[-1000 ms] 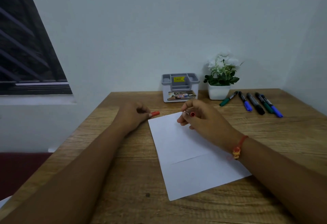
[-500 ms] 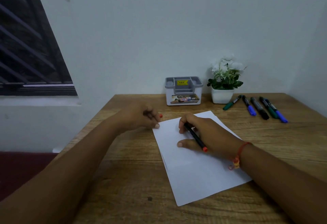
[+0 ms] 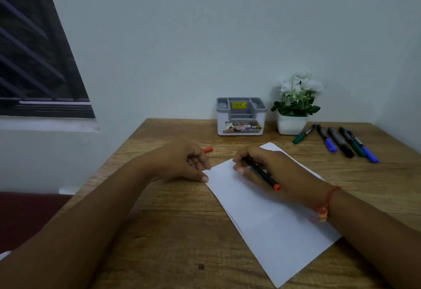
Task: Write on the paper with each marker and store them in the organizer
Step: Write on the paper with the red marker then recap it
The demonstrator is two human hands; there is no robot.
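A white sheet of paper [image 3: 268, 215] lies on the wooden table [image 3: 182, 231]. My right hand [image 3: 271, 170] grips a black marker with a red end [image 3: 262, 173], its tip down near the paper's top left part. My left hand [image 3: 184, 161] holds the red cap [image 3: 207, 150], and its thumb rests at the paper's left corner. The grey and white organizer [image 3: 241, 116] stands at the back by the wall. Several capped markers, green, blue and black [image 3: 337, 141], lie in a row at the back right.
A small white pot with white flowers [image 3: 295, 106] stands right of the organizer, close to the markers. A barred window [image 3: 34, 60] is on the left wall. The table's left edge runs diagonally beside my left forearm.
My right hand turned the red marker from pointing its end at me to a writing grip and lowered it onto the paper. My left hand's thumb came to the paper's corner.
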